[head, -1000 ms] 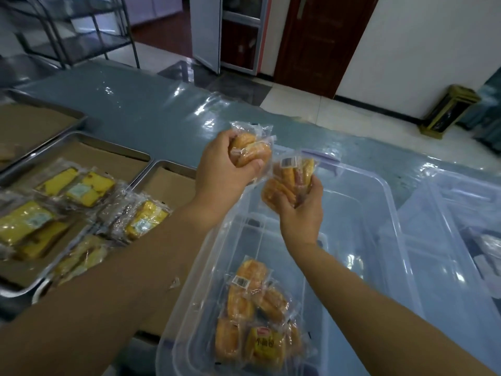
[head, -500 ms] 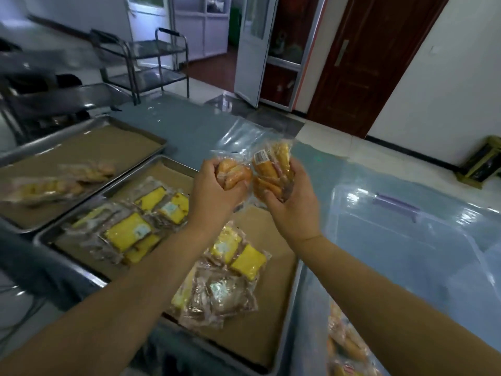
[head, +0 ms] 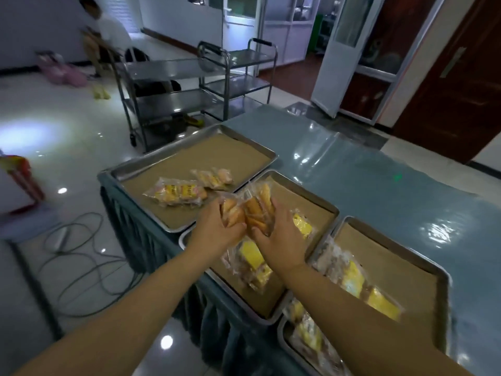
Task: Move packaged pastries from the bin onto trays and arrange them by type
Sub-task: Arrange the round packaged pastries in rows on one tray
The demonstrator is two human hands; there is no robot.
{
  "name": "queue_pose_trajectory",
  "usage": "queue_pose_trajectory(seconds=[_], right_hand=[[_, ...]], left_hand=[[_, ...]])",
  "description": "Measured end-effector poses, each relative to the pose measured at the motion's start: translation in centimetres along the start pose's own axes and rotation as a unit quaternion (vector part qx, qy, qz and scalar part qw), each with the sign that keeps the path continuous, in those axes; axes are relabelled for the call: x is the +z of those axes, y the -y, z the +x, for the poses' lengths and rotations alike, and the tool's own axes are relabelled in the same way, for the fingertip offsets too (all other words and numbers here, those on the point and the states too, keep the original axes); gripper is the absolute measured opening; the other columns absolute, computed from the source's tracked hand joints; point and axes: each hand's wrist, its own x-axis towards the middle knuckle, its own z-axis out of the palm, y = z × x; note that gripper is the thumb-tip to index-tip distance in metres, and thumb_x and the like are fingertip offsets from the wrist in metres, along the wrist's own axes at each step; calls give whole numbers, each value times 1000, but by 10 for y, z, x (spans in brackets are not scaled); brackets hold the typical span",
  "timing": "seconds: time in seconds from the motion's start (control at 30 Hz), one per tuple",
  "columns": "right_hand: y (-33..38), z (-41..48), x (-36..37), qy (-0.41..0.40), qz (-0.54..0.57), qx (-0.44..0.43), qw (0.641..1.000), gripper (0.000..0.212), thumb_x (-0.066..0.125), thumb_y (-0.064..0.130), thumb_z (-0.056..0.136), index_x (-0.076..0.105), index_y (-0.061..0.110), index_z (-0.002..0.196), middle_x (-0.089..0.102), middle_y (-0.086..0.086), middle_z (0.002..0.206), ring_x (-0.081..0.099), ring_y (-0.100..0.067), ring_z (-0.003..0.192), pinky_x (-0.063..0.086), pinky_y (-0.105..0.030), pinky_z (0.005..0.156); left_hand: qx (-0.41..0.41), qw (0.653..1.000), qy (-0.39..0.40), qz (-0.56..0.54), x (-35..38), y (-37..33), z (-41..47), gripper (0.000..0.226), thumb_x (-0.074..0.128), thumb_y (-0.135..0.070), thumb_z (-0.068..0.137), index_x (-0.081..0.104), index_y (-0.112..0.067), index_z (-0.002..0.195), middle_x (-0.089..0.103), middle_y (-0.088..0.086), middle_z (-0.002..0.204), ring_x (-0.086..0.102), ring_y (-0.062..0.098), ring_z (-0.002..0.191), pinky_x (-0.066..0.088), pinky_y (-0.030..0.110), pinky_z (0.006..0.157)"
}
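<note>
My left hand (head: 214, 234) grips a clear pack of golden buns (head: 230, 211). Beside it, touching, my right hand (head: 282, 240) holds a second pack of golden pastries (head: 259, 210). Both packs hang over the near left corner of the middle metal tray (head: 329, 208), which carries yellow cake packs (head: 253, 253). The far left tray (head: 162, 164) has brown paper and two clusters of bun packs (head: 180, 192). The right tray (head: 439, 270) holds more yellow cake packs (head: 352, 278). The bin is out of view.
The trays stand on a blue-green covered table (head: 379, 169) with a skirted edge. Steel trolleys (head: 168, 96) stand behind it on the tiled floor. Cables (head: 81, 253) lie on the floor at left. A seated person (head: 105, 36) is far back left.
My view has swung left, away from the bin. Both hands have carried their packs leftward from over the bin, across the trays, toward the far left tray.
</note>
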Motion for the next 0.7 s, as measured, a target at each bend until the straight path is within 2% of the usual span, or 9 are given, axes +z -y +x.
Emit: queue_pose_trajectory(seconds=[0.1,0.17,0.2,0.33,0.47,0.53,0.63,0.7], right_hand=[[21,10,34,40,6,-9,999,81,66,36,79,21,28,146,47,-5,135,57,-27,108,49,-39,83],[31,19,54,55,6,-17,998,79,67,34,79,24,26,145,49,-6,134,57,-27,108,49,-38,84],[35,24,64,63,3,-21,998,79,67,34,78,25,26,145,49,-6,134,57,-26,109,48,-37,85],[47,45,101,91,10,-39,995,79,67,34,79,26,26,145,47,-4,136,55,-24,112,46,-34,85],[60,73,138,117,26,-52,991,81,66,36,79,22,29,147,45,-3,137,54,-24,113,48,-37,88],[67,91,158,122,22,-63,990,79,63,40,83,18,31,147,41,-1,142,55,-23,113,48,-36,87],[76,126,184,134,26,-74,988,75,58,42,87,14,34,148,35,0,147,50,-22,120,48,-37,90],[80,156,198,144,29,-71,987,73,58,38,88,16,31,148,35,-1,147,47,-23,124,46,-38,94]], left_hand=[[-31,999,23,-9,-31,22,6,46,73,-30,64,43,-49,93,59,-12,95,59,-2,82,49,22,70],[-46,999,12,-15,-48,36,12,50,75,-22,67,43,-50,92,58,-17,93,58,-6,81,43,13,65],[-53,998,1,-20,-55,43,15,48,75,-21,68,44,-48,91,58,-17,93,58,-4,82,44,14,66],[-81,996,-40,-24,-81,66,32,40,74,-17,71,49,-41,92,62,-8,93,61,7,86,53,35,79],[-100,994,-50,-13,-108,92,58,41,73,-18,73,56,-28,110,66,-3,97,63,12,89,53,40,83],[-99,993,-56,-4,-123,103,78,37,72,-20,74,57,-35,104,66,-6,95,63,8,87,53,35,80],[-98,993,-56,20,-145,115,117,31,71,-24,78,51,-43,91,64,-14,87,61,-4,80,47,18,69],[-103,993,-51,27,-156,119,147,28,70,-26,80,51,-43,93,63,-15,86,58,-9,77,42,11,63]])
